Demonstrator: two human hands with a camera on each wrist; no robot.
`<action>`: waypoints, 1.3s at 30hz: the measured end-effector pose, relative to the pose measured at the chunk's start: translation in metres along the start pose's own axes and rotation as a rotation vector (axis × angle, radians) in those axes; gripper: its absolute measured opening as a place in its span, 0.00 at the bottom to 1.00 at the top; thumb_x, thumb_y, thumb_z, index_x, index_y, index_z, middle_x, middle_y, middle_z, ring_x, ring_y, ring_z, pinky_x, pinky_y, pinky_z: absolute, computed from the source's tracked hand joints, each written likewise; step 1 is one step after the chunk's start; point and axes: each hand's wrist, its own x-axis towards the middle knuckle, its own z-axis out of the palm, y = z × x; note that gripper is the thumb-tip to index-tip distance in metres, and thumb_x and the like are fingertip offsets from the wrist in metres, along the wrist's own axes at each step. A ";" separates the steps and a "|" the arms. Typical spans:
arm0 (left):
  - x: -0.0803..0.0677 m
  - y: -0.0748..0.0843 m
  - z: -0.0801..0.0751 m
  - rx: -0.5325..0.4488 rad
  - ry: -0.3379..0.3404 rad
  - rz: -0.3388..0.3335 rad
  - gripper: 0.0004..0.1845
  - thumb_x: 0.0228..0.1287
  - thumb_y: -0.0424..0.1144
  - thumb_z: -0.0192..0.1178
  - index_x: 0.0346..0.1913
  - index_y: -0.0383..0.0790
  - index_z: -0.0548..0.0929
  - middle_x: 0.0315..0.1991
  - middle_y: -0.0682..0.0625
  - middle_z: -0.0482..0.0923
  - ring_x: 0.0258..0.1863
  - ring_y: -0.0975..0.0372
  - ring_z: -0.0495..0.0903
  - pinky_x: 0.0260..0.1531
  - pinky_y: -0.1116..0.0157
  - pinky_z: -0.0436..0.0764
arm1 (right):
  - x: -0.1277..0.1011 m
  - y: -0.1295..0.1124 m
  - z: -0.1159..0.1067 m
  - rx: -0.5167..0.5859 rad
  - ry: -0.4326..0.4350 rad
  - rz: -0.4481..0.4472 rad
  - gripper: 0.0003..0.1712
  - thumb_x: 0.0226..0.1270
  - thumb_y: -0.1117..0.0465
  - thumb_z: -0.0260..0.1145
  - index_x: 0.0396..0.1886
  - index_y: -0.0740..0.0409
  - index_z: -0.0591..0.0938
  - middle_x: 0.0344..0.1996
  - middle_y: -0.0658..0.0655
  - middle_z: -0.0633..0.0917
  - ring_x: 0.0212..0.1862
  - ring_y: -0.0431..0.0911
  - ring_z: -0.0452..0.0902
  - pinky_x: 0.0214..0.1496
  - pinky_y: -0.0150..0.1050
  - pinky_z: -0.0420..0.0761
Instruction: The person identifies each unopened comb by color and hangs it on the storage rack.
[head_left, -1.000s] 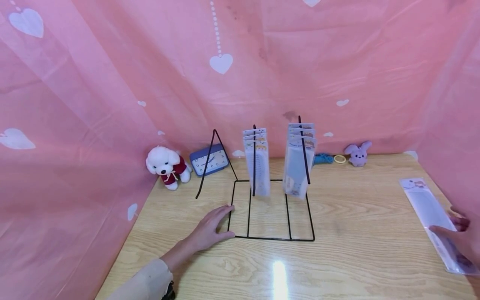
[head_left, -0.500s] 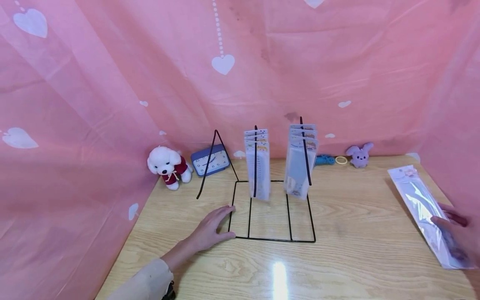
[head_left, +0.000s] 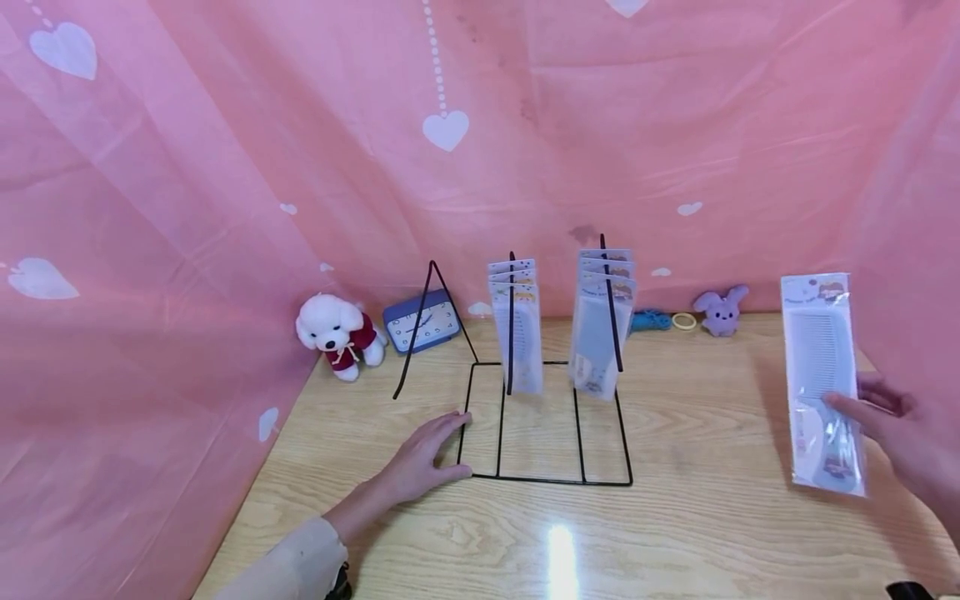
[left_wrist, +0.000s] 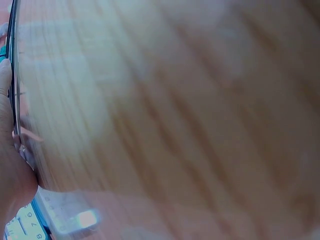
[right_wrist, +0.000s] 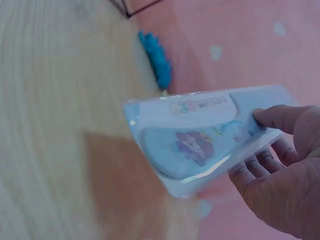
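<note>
A plastic comb in a clear packet [head_left: 821, 367] is upright above the right side of the table, its shadow on the wood. My right hand [head_left: 888, 421] pinches the packet by its right edge, thumb in front and fingers behind. In the right wrist view the comb's printed blue handle [right_wrist: 192, 150] shows through the film. My left hand [head_left: 420, 458] rests at the left side of a black wire rack [head_left: 551, 480], thumb and fingers spread, fingertips right at the base wires. Packaged combs hang from the rack's middle arm [head_left: 517, 333] and right arm [head_left: 600, 333].
The rack's left arm [head_left: 415, 333] carries nothing. Behind stand a white plush dog [head_left: 330, 325], a blue clock [head_left: 423, 325] and a purple plush rabbit [head_left: 722, 312]. A blue bundle [head_left: 649, 320] and a yellow ring [head_left: 684, 321] lie between. Pink curtain [head_left: 570, 142] surrounds the table [head_left: 705, 517].
My right hand has lifted the packaged comb off the table at the right, brought it leftward and turned it upright to face the camera. My left hand has stayed at the rack.
</note>
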 end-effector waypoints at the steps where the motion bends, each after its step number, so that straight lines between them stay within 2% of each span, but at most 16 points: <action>1: 0.000 0.000 0.000 0.000 0.000 0.000 0.46 0.68 0.62 0.70 0.84 0.56 0.63 0.83 0.46 0.59 0.81 0.49 0.60 0.77 0.41 0.61 | -0.001 -0.006 0.002 -0.032 -0.005 0.004 0.16 0.78 0.64 0.68 0.43 0.31 0.82 0.36 0.21 0.82 0.35 0.19 0.78 0.31 0.20 0.79; 6: 0.000 0.002 -0.001 -0.001 -0.004 -0.004 0.46 0.69 0.62 0.69 0.84 0.56 0.64 0.83 0.46 0.59 0.81 0.49 0.59 0.77 0.40 0.61 | -0.005 -0.033 0.015 -0.145 -0.028 -0.031 0.07 0.78 0.58 0.70 0.48 0.39 0.83 0.37 0.21 0.84 0.36 0.21 0.80 0.33 0.20 0.79; 7: 0.000 0.002 -0.001 0.000 -0.006 -0.006 0.46 0.69 0.62 0.69 0.84 0.55 0.63 0.83 0.46 0.59 0.81 0.49 0.59 0.77 0.40 0.61 | -0.006 -0.038 0.018 -0.131 -0.033 -0.041 0.07 0.78 0.59 0.70 0.49 0.42 0.83 0.37 0.23 0.85 0.36 0.23 0.82 0.34 0.20 0.79; 13: 0.000 0.002 -0.001 0.005 -0.005 -0.008 0.46 0.69 0.62 0.69 0.84 0.56 0.63 0.83 0.46 0.59 0.81 0.49 0.59 0.77 0.41 0.61 | -0.016 -0.070 0.035 -0.113 -0.022 -0.086 0.08 0.77 0.60 0.70 0.51 0.44 0.83 0.38 0.23 0.87 0.38 0.23 0.83 0.35 0.22 0.81; 18: 0.000 0.002 0.000 0.010 0.000 0.002 0.46 0.68 0.63 0.69 0.84 0.55 0.63 0.83 0.46 0.59 0.81 0.49 0.60 0.77 0.41 0.61 | -0.024 -0.093 0.050 0.039 -0.038 -0.206 0.12 0.75 0.71 0.68 0.49 0.51 0.86 0.41 0.33 0.91 0.41 0.26 0.87 0.39 0.21 0.83; 20: 0.000 0.001 0.000 0.010 -0.001 0.006 0.46 0.69 0.63 0.69 0.84 0.55 0.63 0.83 0.46 0.59 0.81 0.49 0.60 0.77 0.41 0.61 | -0.027 -0.101 0.056 0.053 -0.042 -0.248 0.11 0.74 0.74 0.68 0.48 0.55 0.87 0.40 0.36 0.92 0.42 0.27 0.87 0.40 0.21 0.83; 25: -0.001 0.000 0.001 0.010 -0.001 0.014 0.46 0.69 0.63 0.68 0.84 0.55 0.63 0.84 0.46 0.59 0.81 0.49 0.59 0.77 0.41 0.61 | -0.040 -0.120 0.069 -0.043 -0.054 -0.290 0.10 0.73 0.74 0.69 0.48 0.58 0.86 0.38 0.40 0.93 0.42 0.28 0.88 0.40 0.20 0.81; 31: -0.001 -0.001 0.001 0.000 0.000 0.017 0.46 0.69 0.63 0.69 0.84 0.54 0.63 0.83 0.45 0.59 0.81 0.49 0.60 0.77 0.41 0.61 | -0.056 -0.135 0.083 -0.138 -0.106 -0.359 0.07 0.69 0.76 0.72 0.42 0.64 0.86 0.34 0.49 0.92 0.38 0.34 0.89 0.40 0.23 0.83; 36: -0.001 -0.001 0.001 0.003 0.000 0.018 0.46 0.69 0.63 0.69 0.84 0.54 0.63 0.83 0.46 0.59 0.81 0.49 0.59 0.77 0.42 0.61 | -0.065 -0.140 0.096 -0.098 -0.182 -0.429 0.11 0.63 0.83 0.71 0.39 0.66 0.86 0.33 0.53 0.92 0.36 0.38 0.91 0.39 0.28 0.87; 39: 0.000 -0.001 0.001 0.011 0.000 0.019 0.46 0.69 0.63 0.69 0.84 0.55 0.63 0.83 0.46 0.59 0.81 0.49 0.60 0.77 0.42 0.62 | -0.070 -0.142 0.101 -0.090 -0.256 -0.460 0.13 0.63 0.84 0.70 0.38 0.64 0.87 0.35 0.54 0.93 0.38 0.40 0.91 0.39 0.30 0.88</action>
